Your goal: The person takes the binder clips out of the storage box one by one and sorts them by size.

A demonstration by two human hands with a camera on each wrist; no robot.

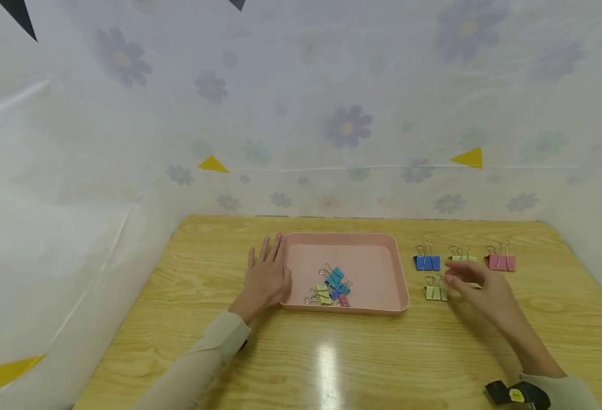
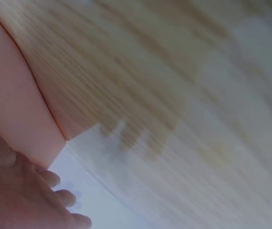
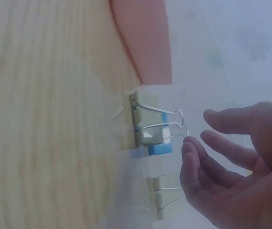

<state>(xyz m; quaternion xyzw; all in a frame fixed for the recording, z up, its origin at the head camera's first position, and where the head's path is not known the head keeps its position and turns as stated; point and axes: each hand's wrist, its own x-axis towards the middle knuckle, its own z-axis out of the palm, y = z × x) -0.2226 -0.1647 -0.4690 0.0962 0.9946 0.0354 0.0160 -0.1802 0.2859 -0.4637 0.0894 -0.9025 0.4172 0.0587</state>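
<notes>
My left hand (image 1: 267, 279) lies along the left wall of a shallow pink tray (image 1: 372, 267), fingers straight and thumb at the rim. Inside the tray, toward its front, are teal binder clips (image 1: 334, 277), a pale yellow one (image 1: 323, 294), a small blue one and a small pink one (image 1: 344, 300). My right hand (image 1: 490, 293) hovers right of the tray with curved fingers and nothing between them. Its fingertips are close to the handles of a pale green binder clip (image 3: 149, 121), which stands upright on the table. The left wrist view shows the palm at the tray's wall (image 2: 26, 86).
Behind the pale green clip stands a row: a blue binder clip (image 1: 427, 262), another pale green clip (image 1: 462, 258), partly covered by my right hand, and a pink clip (image 1: 502, 262). The wooden table (image 1: 326, 353) meets a flower-patterned sheet (image 1: 301, 142) at its back edge.
</notes>
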